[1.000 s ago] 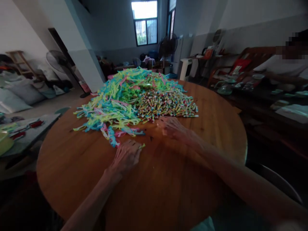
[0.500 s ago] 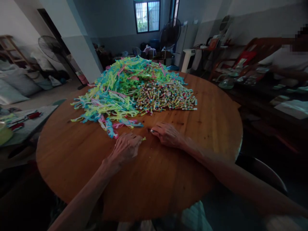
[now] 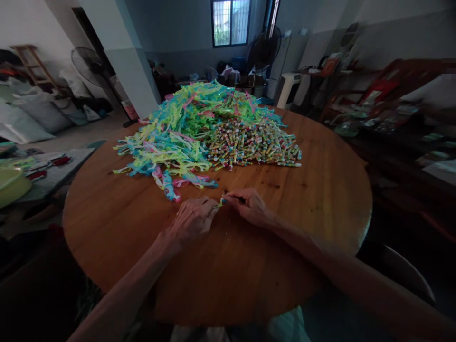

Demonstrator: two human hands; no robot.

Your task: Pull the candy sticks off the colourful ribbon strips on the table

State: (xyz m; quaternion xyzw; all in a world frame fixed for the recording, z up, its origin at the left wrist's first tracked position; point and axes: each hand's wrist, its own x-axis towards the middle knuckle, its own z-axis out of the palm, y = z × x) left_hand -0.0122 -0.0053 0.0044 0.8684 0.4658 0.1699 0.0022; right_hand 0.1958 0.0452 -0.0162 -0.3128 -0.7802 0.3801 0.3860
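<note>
My left hand [image 3: 195,214] rests low over the round wooden table [image 3: 256,266], its fingers closed on a thin yellow-green plastic strip [image 3: 220,204], most of which the hand hides. Facing it, my right hand [image 3: 248,205] pinches a small white-and-blue-ended piece [image 3: 223,199], largely covered by the fingers. The two pieces meet or nearly meet between the fingertips. Beyond the hands lies a heap of small patterned tubes [image 3: 254,145] with white ends. Left of and behind it rises a larger pile of plastic strips [image 3: 178,128] in yellow-green, blue and pink, some looped.
A few looped strips [image 3: 171,187] lie at the pile's near edge, close to my left hand. Left of the table stands a bench with a yellow basin [image 3: 13,185]. Fans [image 3: 263,47] and a wooden bench are farther back; a person sits at the right edge.
My hands have come together, bringing the strip's end to the piece in my right hand. The view has turned slightly left.
</note>
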